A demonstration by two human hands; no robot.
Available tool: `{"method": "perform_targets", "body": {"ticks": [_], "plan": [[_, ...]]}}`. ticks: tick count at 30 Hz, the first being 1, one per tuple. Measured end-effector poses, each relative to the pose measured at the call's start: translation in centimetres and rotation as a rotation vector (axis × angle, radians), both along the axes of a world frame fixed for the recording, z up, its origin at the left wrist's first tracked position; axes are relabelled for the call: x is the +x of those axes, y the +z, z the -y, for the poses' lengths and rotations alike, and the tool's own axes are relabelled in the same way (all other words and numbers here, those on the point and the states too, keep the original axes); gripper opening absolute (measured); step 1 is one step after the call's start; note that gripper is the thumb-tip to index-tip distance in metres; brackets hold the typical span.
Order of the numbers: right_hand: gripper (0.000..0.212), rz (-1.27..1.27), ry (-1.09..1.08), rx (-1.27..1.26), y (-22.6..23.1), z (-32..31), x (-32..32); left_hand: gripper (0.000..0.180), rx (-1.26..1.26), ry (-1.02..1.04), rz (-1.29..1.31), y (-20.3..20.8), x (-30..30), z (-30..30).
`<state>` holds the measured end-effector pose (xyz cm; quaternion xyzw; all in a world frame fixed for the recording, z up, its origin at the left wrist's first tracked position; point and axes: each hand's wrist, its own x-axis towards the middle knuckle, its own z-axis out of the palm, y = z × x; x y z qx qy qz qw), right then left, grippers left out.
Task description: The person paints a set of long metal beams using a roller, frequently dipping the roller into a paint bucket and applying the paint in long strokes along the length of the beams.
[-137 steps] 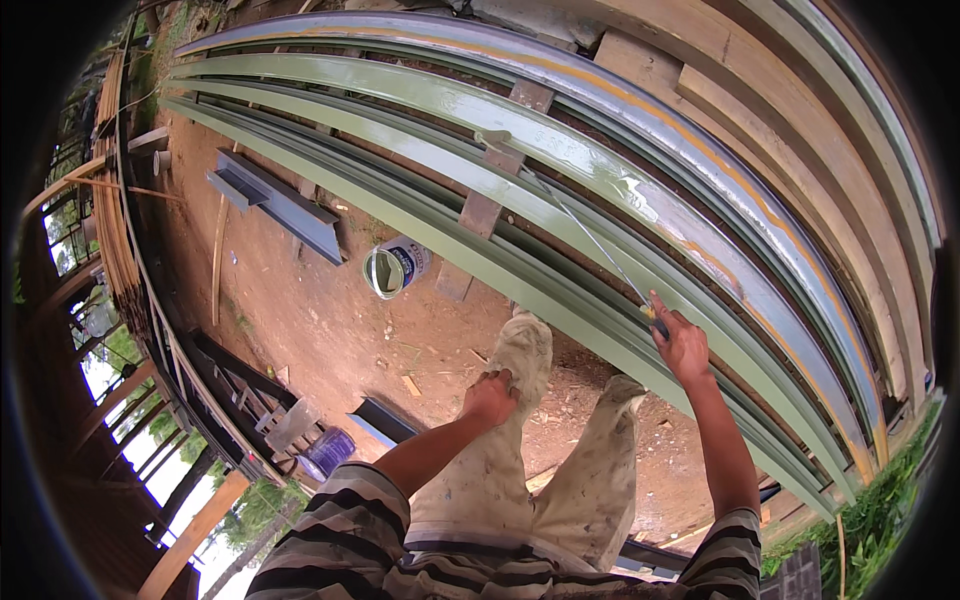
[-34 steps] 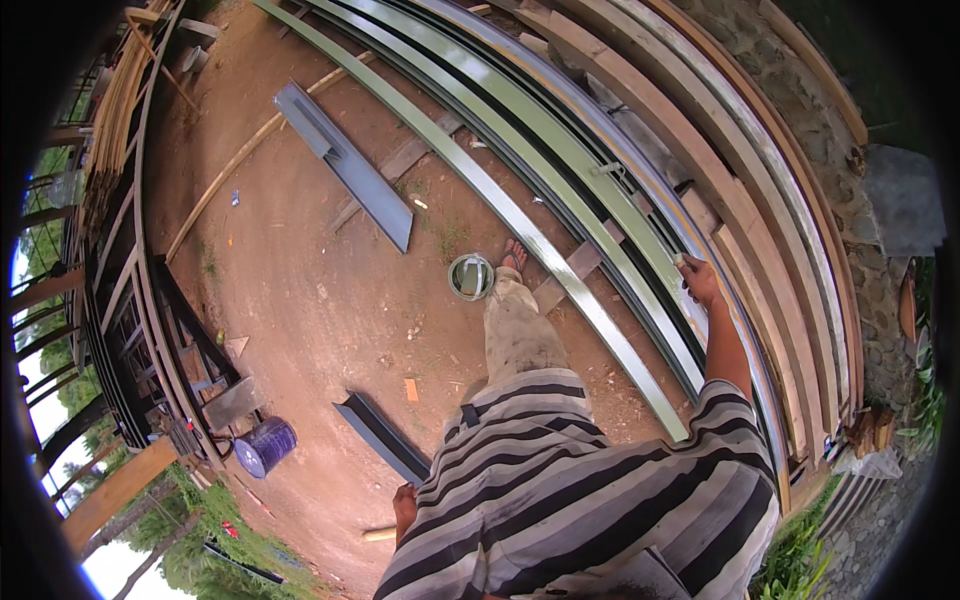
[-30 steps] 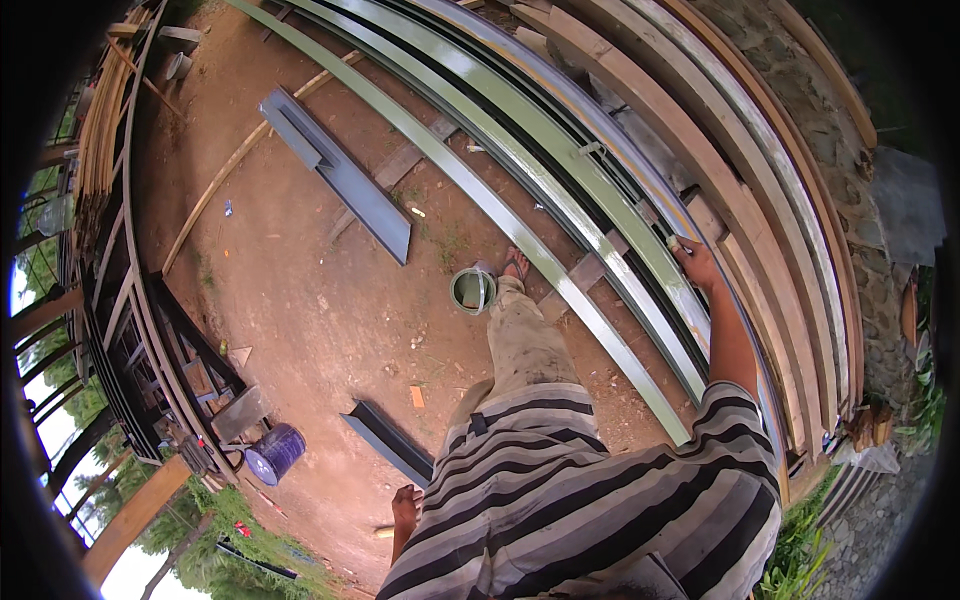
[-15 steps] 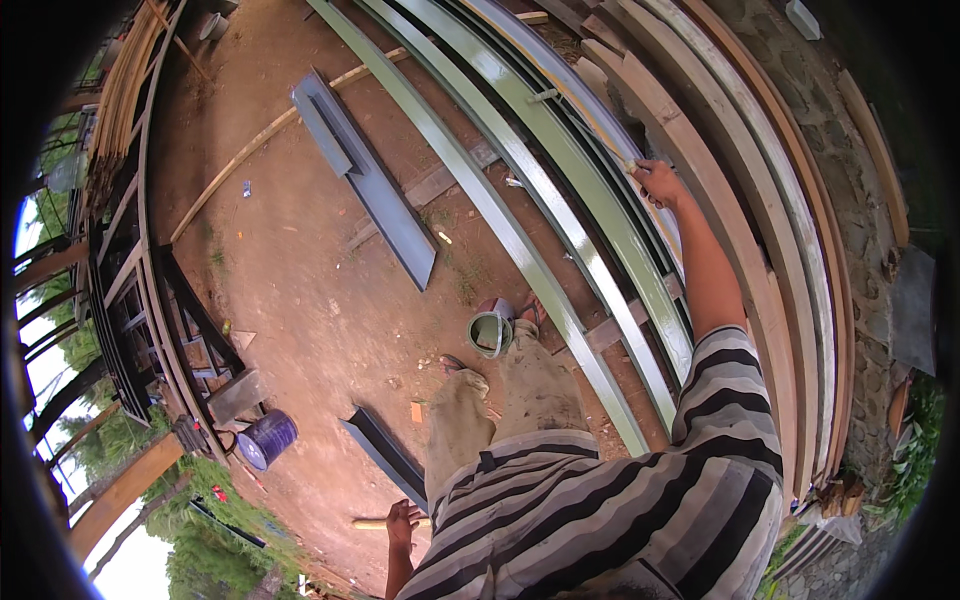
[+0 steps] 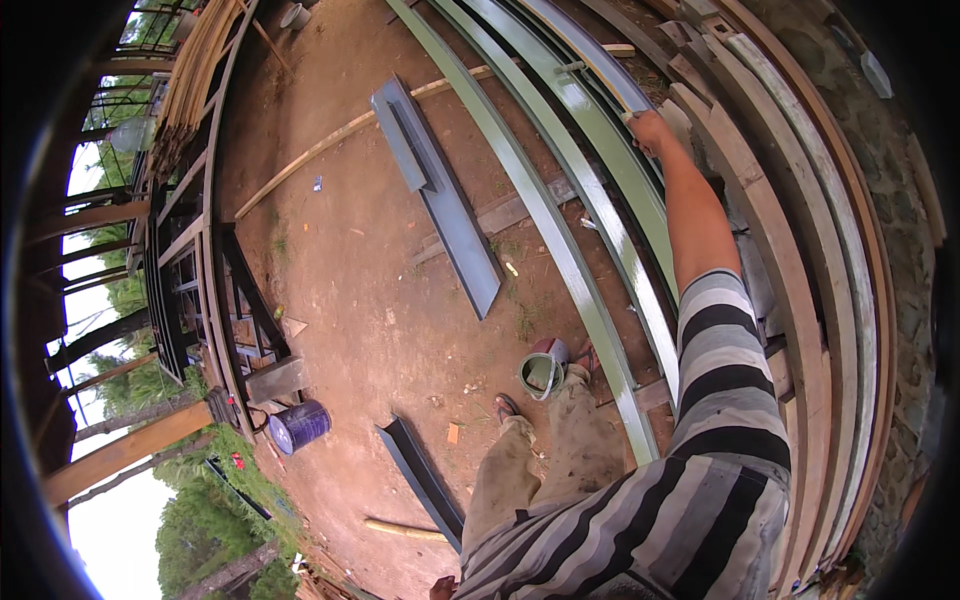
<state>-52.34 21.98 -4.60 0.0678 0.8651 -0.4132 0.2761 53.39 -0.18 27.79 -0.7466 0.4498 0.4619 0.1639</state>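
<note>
My right hand (image 5: 648,132) is closed around a small pale-ended tool (image 5: 628,118), mostly hidden by the fingers. It reaches over the far part of a grey beam with an orange line (image 5: 585,50). Beside that lie long glossy green beams (image 5: 545,205), the wider one bearing a short pale cylinder (image 5: 570,67). At the lower edge only a bit of my left hand (image 5: 443,588) shows; its fingers cannot be made out. An open bucket of green paint (image 5: 543,374) stands by my feet.
Weathered timber planks (image 5: 770,210) run along my right. On the dirt floor lie a grey metal channel (image 5: 445,215), a darker channel (image 5: 420,480) and a thin pole (image 5: 320,148). A purple drum (image 5: 300,427) stands left, near a dark metal frame (image 5: 210,260).
The view has swung, so the surroundings sit farther right. My right hand has moved farther along the beams, nearer the pale cylinder. My left hand has slipped mostly below the lower edge.
</note>
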Motion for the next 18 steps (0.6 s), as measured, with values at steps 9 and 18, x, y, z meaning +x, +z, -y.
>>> {"method": "perform_targets", "body": {"ticks": [9, 18], "plan": [[0.045, 0.194, -0.236, -0.4, 2.8, 0.3, 11.0, 0.03, 0.002, -0.33, -0.308, -2.6, 1.9, 2.1], [0.048, -0.017, -0.207, -0.022, 4.3, -4.7, 26.6, 0.03, -0.027, -0.13, -0.095, -4.1, -4.0, 4.8]]}}
